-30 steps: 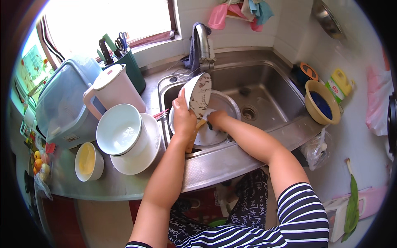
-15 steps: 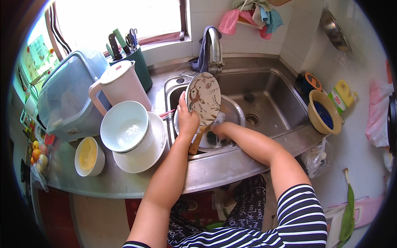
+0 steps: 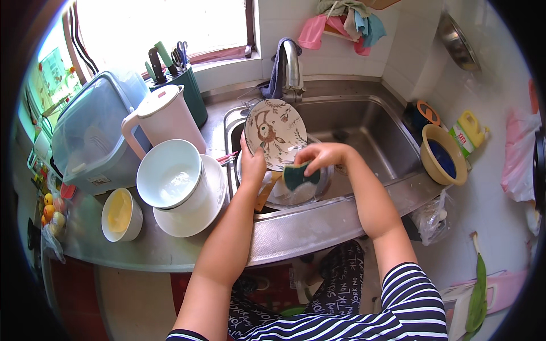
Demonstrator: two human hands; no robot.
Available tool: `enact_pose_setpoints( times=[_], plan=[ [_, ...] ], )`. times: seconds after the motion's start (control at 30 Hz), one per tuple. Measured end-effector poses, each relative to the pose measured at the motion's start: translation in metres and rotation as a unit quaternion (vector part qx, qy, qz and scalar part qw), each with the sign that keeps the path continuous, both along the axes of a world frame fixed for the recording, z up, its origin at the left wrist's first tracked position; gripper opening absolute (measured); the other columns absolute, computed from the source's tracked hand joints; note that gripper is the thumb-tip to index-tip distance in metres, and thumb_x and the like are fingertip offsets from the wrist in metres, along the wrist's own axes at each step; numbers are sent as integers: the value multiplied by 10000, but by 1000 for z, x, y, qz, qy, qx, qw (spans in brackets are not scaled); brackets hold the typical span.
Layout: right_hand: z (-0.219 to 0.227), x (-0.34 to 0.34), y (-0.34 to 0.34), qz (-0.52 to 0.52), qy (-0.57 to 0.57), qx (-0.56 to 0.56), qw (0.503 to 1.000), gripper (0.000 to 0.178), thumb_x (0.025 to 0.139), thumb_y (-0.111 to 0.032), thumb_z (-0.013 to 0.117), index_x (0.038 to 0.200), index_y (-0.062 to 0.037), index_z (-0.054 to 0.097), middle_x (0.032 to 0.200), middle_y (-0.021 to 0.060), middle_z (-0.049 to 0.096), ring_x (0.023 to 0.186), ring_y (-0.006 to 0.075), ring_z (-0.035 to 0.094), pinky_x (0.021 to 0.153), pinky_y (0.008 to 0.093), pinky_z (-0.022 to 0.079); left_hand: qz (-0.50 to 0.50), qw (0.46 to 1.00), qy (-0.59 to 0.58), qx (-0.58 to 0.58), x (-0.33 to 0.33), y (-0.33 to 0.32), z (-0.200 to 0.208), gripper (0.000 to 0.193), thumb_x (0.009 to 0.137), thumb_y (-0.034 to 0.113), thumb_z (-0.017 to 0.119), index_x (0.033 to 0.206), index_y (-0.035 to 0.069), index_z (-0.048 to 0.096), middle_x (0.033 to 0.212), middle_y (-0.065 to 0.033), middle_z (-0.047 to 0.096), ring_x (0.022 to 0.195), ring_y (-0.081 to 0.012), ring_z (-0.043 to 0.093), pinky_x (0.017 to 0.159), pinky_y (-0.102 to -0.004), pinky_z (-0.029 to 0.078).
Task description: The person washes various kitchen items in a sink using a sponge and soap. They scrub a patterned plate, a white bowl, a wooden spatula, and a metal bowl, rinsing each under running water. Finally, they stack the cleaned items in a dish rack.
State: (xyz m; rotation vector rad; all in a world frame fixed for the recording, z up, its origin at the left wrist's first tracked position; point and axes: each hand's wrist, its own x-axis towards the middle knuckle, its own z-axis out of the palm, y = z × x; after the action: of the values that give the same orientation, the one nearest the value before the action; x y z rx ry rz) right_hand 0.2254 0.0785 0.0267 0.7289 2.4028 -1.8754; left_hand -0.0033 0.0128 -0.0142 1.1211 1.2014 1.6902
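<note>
Patterned dish (image 3: pixel 277 133): raised in the left hand, scrub sponge beside its lower rim

Head view. The dish is up over the near left part of the sink (image 3: pixel 367 128), its decorated face tilted toward the wearer. Its outline is close to round, with no marked long axis.

The left hand (image 3: pixel 253 165) is closed on the dish's lower left rim, the thumb toward the face side; the fingers behind the dish are hidden, so their spread cannot be told. The right hand (image 3: pixel 323 156) is pinched on a dark green scrub sponge (image 3: pixel 299 178), thumb and fingers drawn together at its upper right edge.

Governing relation: the dish lies to the left of the right hand and slightly above it. The sponge hangs below that hand, just beside the dish's bottom edge; whether sponge and rim touch cannot be determined. The left hand is the nearer, being in contact with the dish.

Beneath both hands sits a round metal basin (image 3: pixel 326 189), partly hidden, with a wooden handle (image 3: pixel 264 196) slanting at its left. A white bowl (image 3: pixel 170 175) rests above a white plate (image 3: pixel 206 211) on the desk (image 3: pixel 301 230), left of the sink.
</note>
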Motion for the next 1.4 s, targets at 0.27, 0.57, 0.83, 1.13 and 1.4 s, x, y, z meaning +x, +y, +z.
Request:
enact_pose_setpoints(
  times=[0.27, 0.57, 0.83, 1.13, 1.4],
  plan=[
    [3, -27, -17, -360, 57, 554, 749, 279, 730, -141, 748, 967, -78, 615, 928, 118, 604, 874, 293, 630, 754, 366, 513, -112, 977, -119, -139, 10, -3, 7, 592, 999, 227, 448, 1519, 267, 168, 1360, -134, 462, 1095, -274, 583, 682, -391, 606],
    [6, -65, -32, -148, 158, 244, 945, 189, 882, -182, 628, 995, -35, 586, 951, 110, 641, 892, 237, 610, 778, 348, 477, -193, 952, -205, -119, 7, -7, 9, 555, 1004, 561, 351, 1309, 119, 489, 1178, -108, 606, 1003, -216, 661, 742, -393, 602],
    [9, -54, -13, -351, 8, 710, 610, 192, 863, -81, 546, 1046, -94, 600, 1143, 72, 585, 1155, 247, 502, 1009, 422, 337, -221, 955, -156, -123, 19, -7, 11, 563, 1013, 521, 363, 1407, 120, 373, 1250, -103, 578, 1051, -242, 648, 795, -470, 591],
    [21, -55, -39, -154, -138, 356, 911, 234, 805, -218, 641, 984, -72, 603, 954, 140, 633, 992, 338, 592, 851, 402, 462, -157, 972, -155, -83, 3, 3, -7, 637, 988, 581, 376, 1449, 146, 313, 1312, -124, 498, 1061, -252, 618, 707, -405, 605],
    [-10, -60, -16, -336, 0, 709, 620, 280, 880, -141, 583, 1151, -74, 558, 1111, 127, 572, 1114, 298, 524, 974, 463, 373, -218, 957, -159, -103, 22, -8, 10, 660, 996, 598, 313, 1418, 93, 358, 1280, -130, 546, 1079, -268, 636, 777, -436, 602]
  ],
)
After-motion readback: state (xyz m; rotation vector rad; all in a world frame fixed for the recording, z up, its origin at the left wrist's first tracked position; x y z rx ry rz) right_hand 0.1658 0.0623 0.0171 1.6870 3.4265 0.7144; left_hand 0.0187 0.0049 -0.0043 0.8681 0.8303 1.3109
